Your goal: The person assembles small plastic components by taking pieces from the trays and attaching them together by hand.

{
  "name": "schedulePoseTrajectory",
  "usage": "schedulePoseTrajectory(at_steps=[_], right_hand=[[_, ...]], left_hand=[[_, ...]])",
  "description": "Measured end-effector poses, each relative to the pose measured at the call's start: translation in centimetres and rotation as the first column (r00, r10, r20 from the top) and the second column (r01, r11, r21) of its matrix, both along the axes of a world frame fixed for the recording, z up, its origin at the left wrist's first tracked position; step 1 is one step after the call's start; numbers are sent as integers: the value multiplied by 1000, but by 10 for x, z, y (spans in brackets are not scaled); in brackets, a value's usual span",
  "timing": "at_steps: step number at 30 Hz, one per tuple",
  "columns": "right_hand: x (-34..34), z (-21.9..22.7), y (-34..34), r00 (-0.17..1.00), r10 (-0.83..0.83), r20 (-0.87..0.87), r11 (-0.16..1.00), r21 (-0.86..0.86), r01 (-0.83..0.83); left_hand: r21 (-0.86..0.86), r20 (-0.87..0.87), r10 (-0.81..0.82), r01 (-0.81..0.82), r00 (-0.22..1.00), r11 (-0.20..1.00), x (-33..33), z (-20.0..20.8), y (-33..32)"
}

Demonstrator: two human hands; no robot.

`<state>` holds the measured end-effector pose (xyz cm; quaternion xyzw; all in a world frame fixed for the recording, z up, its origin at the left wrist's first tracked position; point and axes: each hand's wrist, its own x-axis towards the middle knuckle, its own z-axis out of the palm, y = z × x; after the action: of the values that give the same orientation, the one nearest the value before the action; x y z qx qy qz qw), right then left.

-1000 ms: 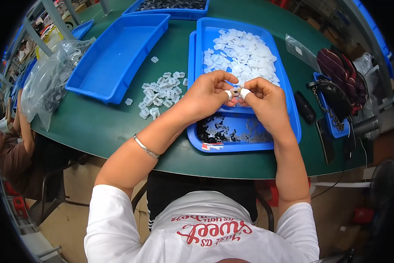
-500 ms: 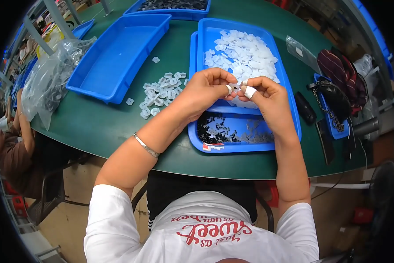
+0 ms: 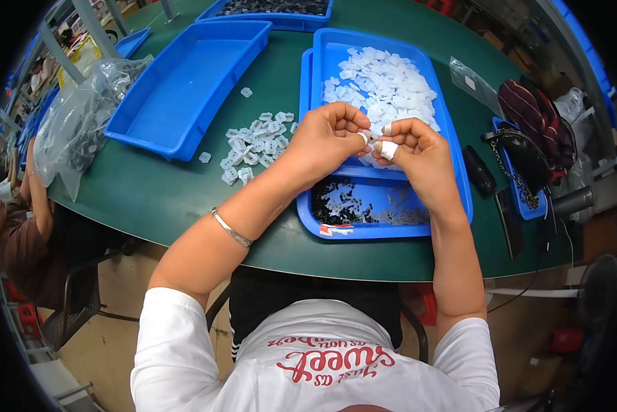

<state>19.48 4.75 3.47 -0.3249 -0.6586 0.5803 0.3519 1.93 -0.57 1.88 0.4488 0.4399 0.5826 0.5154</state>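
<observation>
L hand point(image 3: 327, 141): thumb + index pinch sm. plastic part point(image 3: 371, 137)
R hand point(image 3: 419, 150): thumb + index tips at part's R side; can't tell if gripping
Part loc.: betw. L/R fingertips, above blue tray point(image 3: 330, 49) w/ white pcs point(image 3: 394, 86)

Black purse point(image 3: 528, 156) beside maroon striped cloth point(image 3: 529, 111)

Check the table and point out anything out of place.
One white piece lies right of the left tray, another near its lower corner; both are apart from the pile. The label on the front tray looks ragged.
</observation>
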Motion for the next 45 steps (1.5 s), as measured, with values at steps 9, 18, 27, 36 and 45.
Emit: schedulePoseTrajectory(at_steps=[9, 18, 27, 36, 45], right_hand=[[2, 4, 3, 995, -61, 84, 998, 1, 61], [2, 0, 2, 994, -38, 104, 999, 26, 35], [2, 4, 2, 998, 48, 40, 998, -40, -46], [2, 4, 1, 996, 25, 85, 998, -51, -20], [1, 7, -14, 963, 228, 142, 974, -25, -227]], left_hand=[[48, -104, -37, 42, 994, 998, 1, 0, -2], [142, -284, 6, 36, 959, 989, 5, -5, -2], [-54, 13, -33, 33, 999, 998, 0, -1, 1], [-103, 21, -79, 81, 997, 991, -1, 1, -1], [364, -569, 477, -315, 670, 876, -42, 14, 5]])
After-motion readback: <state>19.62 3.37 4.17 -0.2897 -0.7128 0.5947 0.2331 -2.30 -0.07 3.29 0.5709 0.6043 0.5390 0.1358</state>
